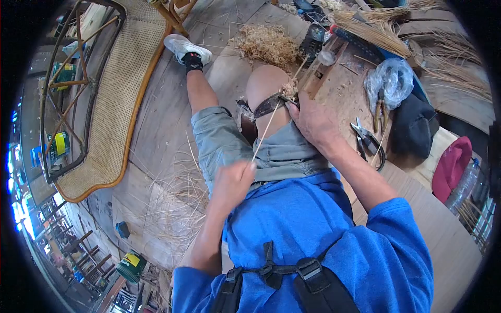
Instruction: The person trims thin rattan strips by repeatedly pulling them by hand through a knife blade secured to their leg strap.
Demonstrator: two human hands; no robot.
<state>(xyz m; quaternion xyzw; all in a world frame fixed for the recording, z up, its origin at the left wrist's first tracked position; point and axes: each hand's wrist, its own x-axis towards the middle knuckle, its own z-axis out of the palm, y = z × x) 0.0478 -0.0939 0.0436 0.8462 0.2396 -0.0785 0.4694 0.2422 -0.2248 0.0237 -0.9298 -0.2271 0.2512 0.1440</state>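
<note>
A thin rattan strip [266, 129] runs from my left hand [233, 182], closed on its near end in front of my lap, up to the dark band [267, 107] strapped around my bent knee. My right hand [315, 119] rests beside that knee, thumb pressed down near the band and its other fingers mostly hidden. What it grips cannot be made out. Curled shavings [289, 89] gather just ahead of its thumb, where the strip passes. A wooden piece [316, 78] juts out beyond the right hand.
Scissors [369, 142], pliers [381, 112], a plastic bag [391, 78] and a black cap [414, 125] lie to the right. A shavings pile [269, 46] is ahead. Loose strips [177, 208] and a cane-woven chair [112, 94] are at left.
</note>
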